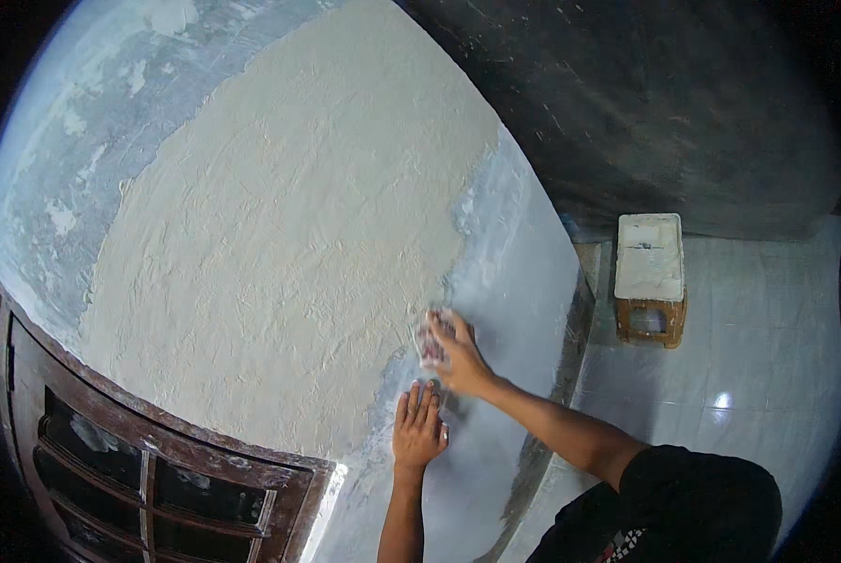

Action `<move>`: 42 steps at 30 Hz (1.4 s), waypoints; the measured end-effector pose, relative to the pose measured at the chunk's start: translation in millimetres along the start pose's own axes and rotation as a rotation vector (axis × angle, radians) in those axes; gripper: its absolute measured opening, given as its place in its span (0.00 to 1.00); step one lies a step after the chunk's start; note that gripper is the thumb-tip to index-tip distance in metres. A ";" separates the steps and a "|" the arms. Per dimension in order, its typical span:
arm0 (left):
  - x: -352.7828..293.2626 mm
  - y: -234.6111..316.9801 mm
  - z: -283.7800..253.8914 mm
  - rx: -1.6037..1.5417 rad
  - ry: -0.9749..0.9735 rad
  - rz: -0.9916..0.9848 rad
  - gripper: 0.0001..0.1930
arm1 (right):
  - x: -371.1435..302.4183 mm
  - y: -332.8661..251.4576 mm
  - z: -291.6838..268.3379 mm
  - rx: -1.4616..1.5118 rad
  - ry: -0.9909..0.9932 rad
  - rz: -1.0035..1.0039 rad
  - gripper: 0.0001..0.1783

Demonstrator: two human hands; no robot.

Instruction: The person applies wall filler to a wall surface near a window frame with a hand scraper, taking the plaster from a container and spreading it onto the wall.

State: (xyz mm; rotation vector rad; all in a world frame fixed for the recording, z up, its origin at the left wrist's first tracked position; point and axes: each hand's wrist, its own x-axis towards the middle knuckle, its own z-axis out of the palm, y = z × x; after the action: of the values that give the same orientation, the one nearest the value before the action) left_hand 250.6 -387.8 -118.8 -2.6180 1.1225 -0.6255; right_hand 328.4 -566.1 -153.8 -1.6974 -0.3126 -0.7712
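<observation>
A broad coat of cream-coloured, rough-textured plaster [280,235] covers much of the wall in front of me. My right hand [456,355] is closed around a small flat tool [430,343], held against the wall at the plaster's lower right edge. The tool looks whitish with a reddish patch; motion blurs it and the fingers partly cover it, so its exact kind is unclear. Below and slightly left of it, my left hand [420,427] lies against the bare blue-grey wall [505,281], fingers stretched out and holding nothing. White smears show on its fingertips.
A brown wooden window frame [148,488] with dark panes is at lower left. To the right, a white rectangular tray [650,281] with pale paste rests on a brown stool [669,324]. The stool stands on shiny light floor tiles [730,357], beside a dark wall [665,113].
</observation>
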 end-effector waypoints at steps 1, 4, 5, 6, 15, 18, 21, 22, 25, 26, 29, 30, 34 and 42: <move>-0.3 1.1 -0.3 0.011 0.011 0.009 0.30 | 12.6 -2.3 -6.9 0.037 0.056 -0.057 0.48; 2.8 4.8 -5.2 0.005 -0.016 -0.002 0.30 | 34.7 4.8 -14.2 -0.042 0.082 -0.037 0.47; 2.5 6.8 -5.2 0.004 -0.016 -0.004 0.30 | 35.1 8.3 -14.5 -0.090 0.056 -0.018 0.47; -2.0 3.8 -6.0 0.004 -0.032 -0.016 0.30 | 25.1 10.3 -11.1 -0.071 0.030 -0.007 0.46; 0.7 2.8 -3.3 0.003 -0.032 -0.016 0.30 | 33.4 1.6 -24.2 -0.045 0.056 -0.003 0.45; 4.5 4.2 -4.3 0.020 -0.029 -0.001 0.30 | -0.4 34.0 -13.2 -0.096 0.052 -0.031 0.45; 1.0 2.1 -3.7 0.015 -0.026 -0.009 0.30 | -11.3 31.8 -10.4 -0.038 0.037 0.053 0.46; -0.1 3.0 -4.9 0.009 -0.023 -0.012 0.30 | -0.9 19.4 -12.6 -0.037 0.037 0.052 0.46; -2.5 1.1 -4.6 -0.007 -0.010 -0.005 0.30 | 21.0 -0.2 -7.6 0.059 0.055 -0.074 0.49; -3.9 1.9 -4.3 -0.011 -0.013 -0.007 0.30 | 17.9 -3.7 -7.4 0.006 0.038 -0.060 0.48; -1.9 3.4 -7.5 -0.033 -0.010 0.004 0.30 | -11.3 19.3 -4.1 -0.064 0.049 -0.086 0.46; -1.9 2.0 -8.1 -0.037 -0.011 0.019 0.30 | -19.0 21.1 -8.4 -0.059 0.035 -0.048 0.46; -9.9 -1.2 -7.7 -0.039 -0.019 0.059 0.30 | 8.1 -7.0 -7.4 -0.017 0.109 -0.058 0.47; -16.0 1.5 -15.2 -0.094 -0.030 0.067 0.29 | -30.7 13.2 3.5 -0.070 0.070 -0.020 0.47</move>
State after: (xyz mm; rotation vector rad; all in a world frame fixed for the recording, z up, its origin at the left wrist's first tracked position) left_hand 232.7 -377.8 -110.6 -2.6454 1.2543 -0.5305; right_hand 314.4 -560.7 -183.8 -1.7307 -0.2569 -0.8632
